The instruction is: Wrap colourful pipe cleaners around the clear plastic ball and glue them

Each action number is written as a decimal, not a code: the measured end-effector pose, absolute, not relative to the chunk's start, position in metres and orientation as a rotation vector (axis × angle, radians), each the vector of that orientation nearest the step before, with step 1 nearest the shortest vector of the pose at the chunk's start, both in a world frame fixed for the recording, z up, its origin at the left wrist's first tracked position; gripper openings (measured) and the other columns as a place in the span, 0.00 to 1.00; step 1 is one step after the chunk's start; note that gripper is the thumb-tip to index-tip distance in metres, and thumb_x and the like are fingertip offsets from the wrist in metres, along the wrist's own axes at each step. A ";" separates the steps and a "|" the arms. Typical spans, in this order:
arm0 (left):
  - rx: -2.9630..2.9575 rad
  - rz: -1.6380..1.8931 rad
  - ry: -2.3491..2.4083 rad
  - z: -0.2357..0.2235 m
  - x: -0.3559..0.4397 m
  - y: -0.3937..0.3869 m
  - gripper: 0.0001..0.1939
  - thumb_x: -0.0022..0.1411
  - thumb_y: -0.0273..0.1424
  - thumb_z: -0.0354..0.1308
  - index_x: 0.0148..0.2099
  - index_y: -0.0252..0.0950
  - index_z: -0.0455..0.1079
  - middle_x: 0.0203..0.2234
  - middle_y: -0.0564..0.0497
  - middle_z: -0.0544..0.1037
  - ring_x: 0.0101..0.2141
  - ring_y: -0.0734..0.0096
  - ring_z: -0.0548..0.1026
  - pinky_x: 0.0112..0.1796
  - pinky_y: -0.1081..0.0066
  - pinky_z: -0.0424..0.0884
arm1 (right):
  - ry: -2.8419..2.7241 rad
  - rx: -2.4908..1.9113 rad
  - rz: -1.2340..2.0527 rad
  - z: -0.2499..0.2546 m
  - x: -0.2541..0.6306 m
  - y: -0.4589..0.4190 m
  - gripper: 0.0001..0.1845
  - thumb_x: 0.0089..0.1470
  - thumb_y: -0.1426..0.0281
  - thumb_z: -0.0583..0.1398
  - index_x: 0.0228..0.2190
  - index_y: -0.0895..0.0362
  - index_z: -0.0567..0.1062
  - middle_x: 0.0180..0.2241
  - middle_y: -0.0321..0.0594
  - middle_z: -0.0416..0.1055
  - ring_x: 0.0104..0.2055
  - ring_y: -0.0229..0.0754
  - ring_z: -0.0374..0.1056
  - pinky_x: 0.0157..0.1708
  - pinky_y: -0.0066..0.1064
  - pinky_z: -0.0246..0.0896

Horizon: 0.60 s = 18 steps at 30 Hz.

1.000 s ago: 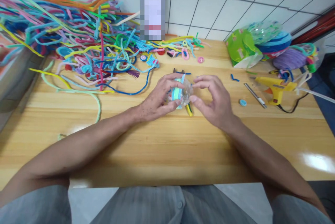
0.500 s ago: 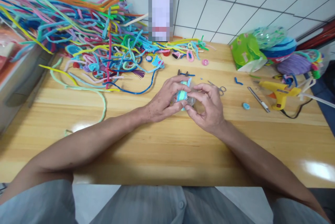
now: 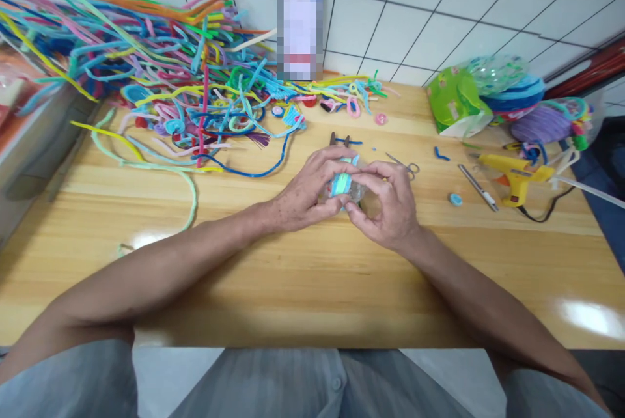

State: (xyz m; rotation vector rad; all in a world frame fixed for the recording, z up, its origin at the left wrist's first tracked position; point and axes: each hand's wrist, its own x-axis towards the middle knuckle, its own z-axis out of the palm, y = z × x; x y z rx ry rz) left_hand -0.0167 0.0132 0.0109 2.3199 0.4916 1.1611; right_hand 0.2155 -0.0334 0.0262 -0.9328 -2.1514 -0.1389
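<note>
Between my two hands, over the middle of the table, is a small clear plastic piece wrapped with blue and green pipe cleaner [image 3: 341,185]. My left hand [image 3: 308,191] grips its left side, fingers over the top and thumb at the near edge. On the other side my right hand [image 3: 389,204] pinches it with thumb and fingertips, which meet the left fingertips. The fingers hide much of its shape. Just beyond them two dark prongs [image 3: 333,139] stick out by a short dark blue pipe cleaner [image 3: 355,142]. Small scissors [image 3: 404,165] lie right beside my right hand.
A large tangle of colourful pipe cleaners [image 3: 161,73] covers the back left. A phone [image 3: 299,27] with a blurred screen leans on the tiled wall. To the right are a yellow glue gun [image 3: 517,174], a craft knife [image 3: 478,188], a blue cap [image 3: 456,199] and a green packet [image 3: 458,102].
Both hands keep their hold on the wrapped plastic piece, with only slight finger movement. The whole view has shifted a little.
</note>
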 end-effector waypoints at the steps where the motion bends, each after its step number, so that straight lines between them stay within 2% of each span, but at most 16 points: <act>1: 2.322 1.167 0.485 0.012 -0.017 0.013 0.23 0.78 0.39 0.60 0.70 0.44 0.63 0.68 0.36 0.71 0.71 0.52 0.69 0.70 0.44 0.68 | -2.148 -0.921 -0.150 0.027 0.215 -0.033 0.30 0.62 0.66 0.68 0.63 0.47 0.70 0.54 0.50 0.75 0.53 0.58 0.74 0.52 0.55 0.73; 5: 2.322 1.164 0.468 0.013 -0.016 0.012 0.23 0.78 0.38 0.60 0.70 0.44 0.63 0.68 0.36 0.72 0.71 0.50 0.69 0.70 0.43 0.68 | -2.156 -0.917 -0.151 0.026 0.216 -0.034 0.28 0.61 0.66 0.67 0.62 0.46 0.72 0.55 0.49 0.73 0.53 0.58 0.73 0.51 0.56 0.73; 10: 2.306 1.200 0.450 0.010 -0.017 0.013 0.33 0.76 0.40 0.62 0.76 0.44 0.56 0.69 0.34 0.70 0.72 0.49 0.69 0.68 0.42 0.71 | -2.165 -0.943 -0.163 0.023 0.217 -0.037 0.26 0.61 0.66 0.67 0.59 0.45 0.73 0.55 0.49 0.73 0.52 0.57 0.74 0.49 0.54 0.74; 14: 2.289 1.198 0.510 0.005 -0.018 0.014 0.36 0.74 0.42 0.65 0.76 0.44 0.55 0.72 0.33 0.66 0.74 0.46 0.66 0.69 0.40 0.69 | -2.169 -0.928 -0.158 0.024 0.217 -0.038 0.26 0.61 0.65 0.68 0.59 0.44 0.73 0.55 0.49 0.73 0.52 0.57 0.74 0.49 0.53 0.74; 18: 2.274 1.212 0.512 0.003 -0.016 0.012 0.36 0.73 0.40 0.65 0.75 0.42 0.56 0.70 0.33 0.68 0.73 0.45 0.67 0.70 0.40 0.68 | -2.178 -0.924 -0.175 0.028 0.217 -0.035 0.32 0.62 0.63 0.68 0.65 0.48 0.69 0.53 0.50 0.75 0.51 0.58 0.74 0.48 0.53 0.74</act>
